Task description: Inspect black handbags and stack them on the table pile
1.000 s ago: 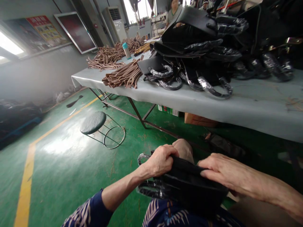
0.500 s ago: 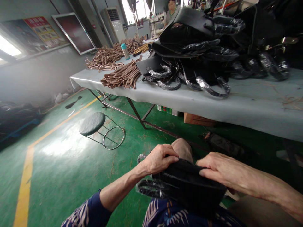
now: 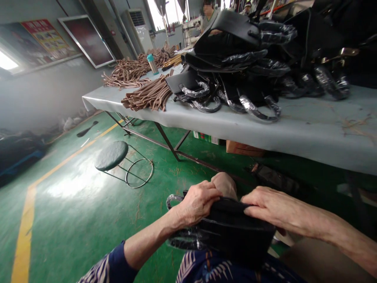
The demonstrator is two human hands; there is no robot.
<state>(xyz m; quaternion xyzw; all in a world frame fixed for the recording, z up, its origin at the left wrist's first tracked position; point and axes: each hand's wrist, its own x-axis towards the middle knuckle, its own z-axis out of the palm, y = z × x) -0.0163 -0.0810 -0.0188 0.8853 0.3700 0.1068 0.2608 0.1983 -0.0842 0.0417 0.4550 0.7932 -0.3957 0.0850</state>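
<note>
Now, left hand [image 3: 200, 201] curled, right hand [image 3: 260, 203] pinching, both on black bag [image 3: 237, 234].

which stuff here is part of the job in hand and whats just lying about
In the job:
black bag, held by left hand and right hand
probably the similar bags on the table

Apparently just lying about:
stool
flask
cardboard box
brown straps, though unsure

The bare left hand [image 3: 200, 202] partly hides the black leathery bag [image 3: 238, 234]; the red-and-yellow wall poster [image 3: 48, 36] is too blurred to read.
</note>
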